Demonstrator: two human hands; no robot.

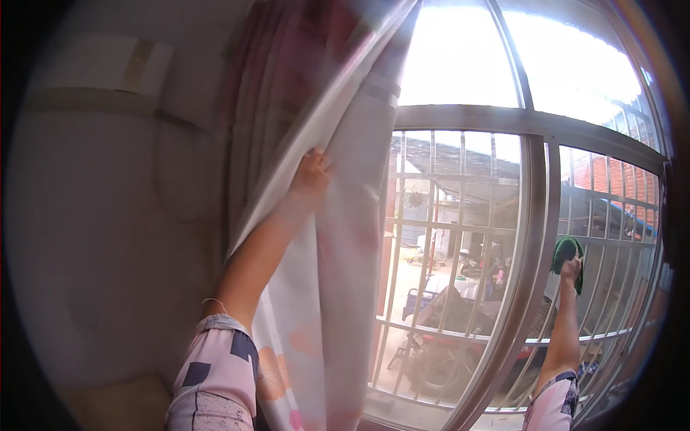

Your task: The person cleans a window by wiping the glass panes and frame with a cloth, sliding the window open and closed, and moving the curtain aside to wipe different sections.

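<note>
My left hand (313, 174) is closed on the edge of a long curtain (350, 237), pale on this side with pink and orange patches low down. The cloth is drawn to the left, away from the glass. Far to the right, my right hand (571, 269) grips a green cloth (567, 249) against the right window pane (604, 287). Part of the cloth hangs below the fingers. Both arms are stretched out, with patterned sleeves pushed up.
A metal window frame (535, 187) divides the panes, with security bars (431, 228) beyond the glass. Outside are a yard, a vehicle with a wheel (440, 368) and a brick wall (609, 176). A white air conditioner (93, 68) hangs on the dim wall at the left.
</note>
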